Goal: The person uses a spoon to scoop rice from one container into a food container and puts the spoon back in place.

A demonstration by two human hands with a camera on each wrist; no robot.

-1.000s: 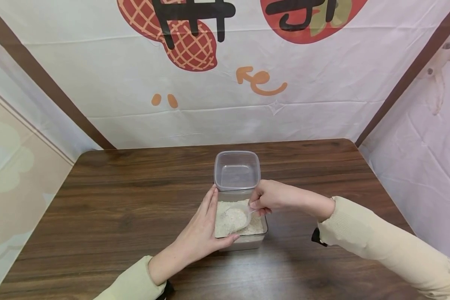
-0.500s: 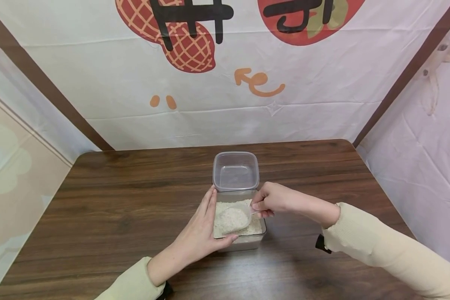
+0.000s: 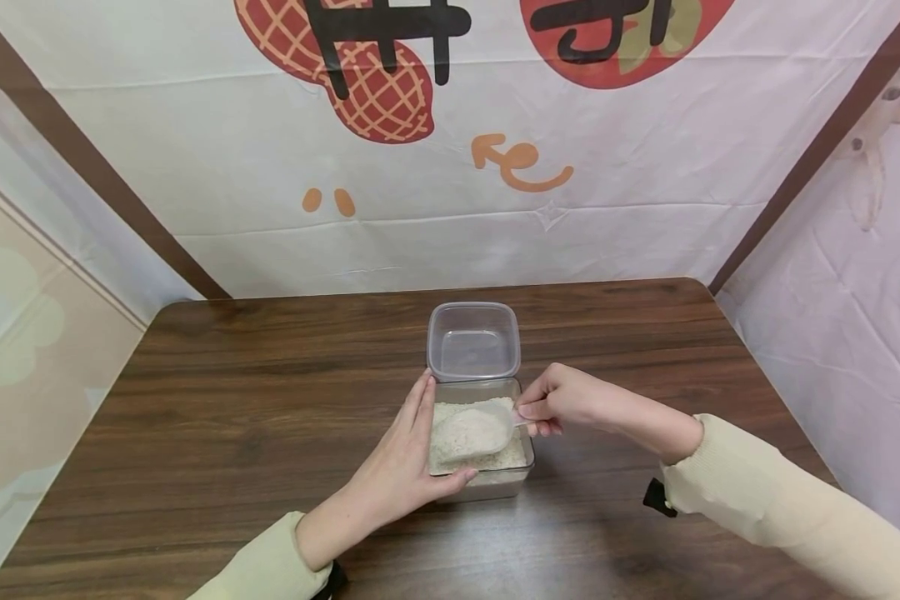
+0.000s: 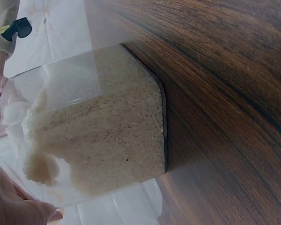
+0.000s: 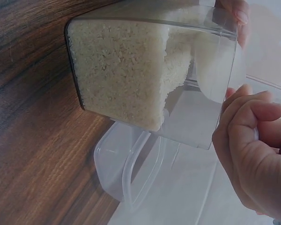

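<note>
A clear rectangular container (image 3: 487, 486), filled partway with white rice (image 5: 117, 70), stands on the table. My left hand (image 3: 397, 454) rests along its left side, fingers straight toward the back corner and thumb across the near rim. At the right, my right hand (image 3: 562, 400) pinches the short handle of a translucent scoop (image 5: 213, 70). Rice fills the scoop's bowl. In the right wrist view that bowl sits at the container's mouth, above the rice surface. Part of the handle is hidden by the fingers.
Just behind the container stands a clear plastic box (image 3: 472, 358), its rim close to the container's far edge. The brown wooden table (image 3: 270, 400) extends to both sides. A printed white cloth (image 3: 450, 242) hangs behind its back edge.
My right hand has moved a little to the right with the scoop, which has come up out of the rice carrying a load. My left hand stays in place.
</note>
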